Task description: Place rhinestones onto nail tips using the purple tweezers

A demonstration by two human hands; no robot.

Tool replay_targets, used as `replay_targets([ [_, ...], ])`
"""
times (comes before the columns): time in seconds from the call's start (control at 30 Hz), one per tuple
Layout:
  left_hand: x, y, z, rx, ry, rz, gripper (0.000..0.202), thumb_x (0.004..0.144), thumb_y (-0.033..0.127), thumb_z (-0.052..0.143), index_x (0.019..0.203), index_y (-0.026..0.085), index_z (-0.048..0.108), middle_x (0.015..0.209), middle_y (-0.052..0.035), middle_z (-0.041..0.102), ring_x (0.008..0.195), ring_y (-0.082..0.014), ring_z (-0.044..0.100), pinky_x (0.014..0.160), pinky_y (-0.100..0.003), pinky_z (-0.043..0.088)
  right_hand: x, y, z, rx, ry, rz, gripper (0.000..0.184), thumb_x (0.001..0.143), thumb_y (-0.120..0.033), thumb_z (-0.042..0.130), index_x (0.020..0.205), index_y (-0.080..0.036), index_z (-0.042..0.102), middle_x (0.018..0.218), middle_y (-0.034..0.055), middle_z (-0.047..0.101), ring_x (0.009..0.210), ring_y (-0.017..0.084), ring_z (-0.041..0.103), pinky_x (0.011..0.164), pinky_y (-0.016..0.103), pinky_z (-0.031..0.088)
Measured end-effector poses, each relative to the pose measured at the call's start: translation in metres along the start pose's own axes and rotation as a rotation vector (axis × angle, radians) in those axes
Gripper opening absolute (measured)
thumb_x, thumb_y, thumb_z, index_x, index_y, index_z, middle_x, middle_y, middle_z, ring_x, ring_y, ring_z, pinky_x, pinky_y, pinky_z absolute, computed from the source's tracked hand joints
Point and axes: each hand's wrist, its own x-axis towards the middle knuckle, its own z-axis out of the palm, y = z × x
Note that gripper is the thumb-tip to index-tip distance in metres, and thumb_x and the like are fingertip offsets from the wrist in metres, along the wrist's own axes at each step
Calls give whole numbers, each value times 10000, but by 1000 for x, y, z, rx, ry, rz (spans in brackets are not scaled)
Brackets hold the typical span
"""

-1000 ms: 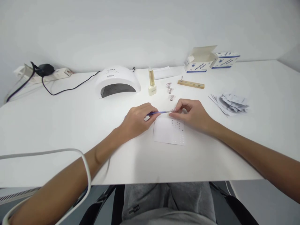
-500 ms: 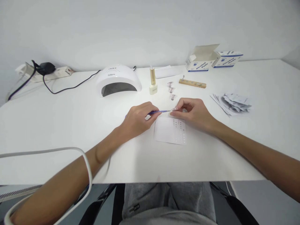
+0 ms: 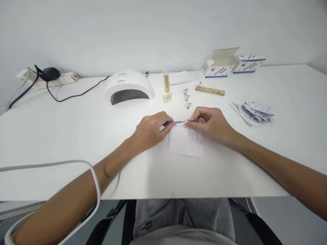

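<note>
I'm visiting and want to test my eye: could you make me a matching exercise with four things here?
1. Thin blue tool
2. Paper sheet
3. Small bottle
4. Wooden strip

A. Upright, with a gold-coloured top
B. Nearer the person than the open box
C. Pinched in the left hand
D. Bearing rows of small dots

Pairs: 1-C, 2-D, 3-A, 4-B
</note>
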Motion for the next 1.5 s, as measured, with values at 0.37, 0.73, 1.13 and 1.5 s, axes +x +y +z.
replay_targets([
  [0.37,2,2,-2,11,7,35,147,876,218,554,771,161,640,661,10,620,526,-72,470,491,-211,352,1,1,-1,-26,-15,12,275,701,-379,736,632,-184,554,722,34,638,641,146,524,587,306,397],
  [0.73,2,2,-2,32,15,59,176,894,237,532,773,163,635,658,9,617,527,-70,476,480,-206,351,1,0,-2,-33,-22,16,260,705,-357,735,632,-184,555,723,26,637,646,142,522,593,308,391],
  [1.13,2,2,-1,34,1,47,205,906,256,507,777,167,640,663,-1,620,541,-78,502,484,-207,351,0,-3,-3,-16,-31,39,300,695,-429,730,638,-183,567,717,39,636,643,146,518,566,303,385],
  [1.5,3,3,-3,-21,47,0,158,878,236,556,772,166,650,667,4,624,559,-80,501,506,-220,359,0,-3,-3,24,-23,40,337,667,-466,749,626,-181,573,710,40,634,637,147,522,572,309,392],
])
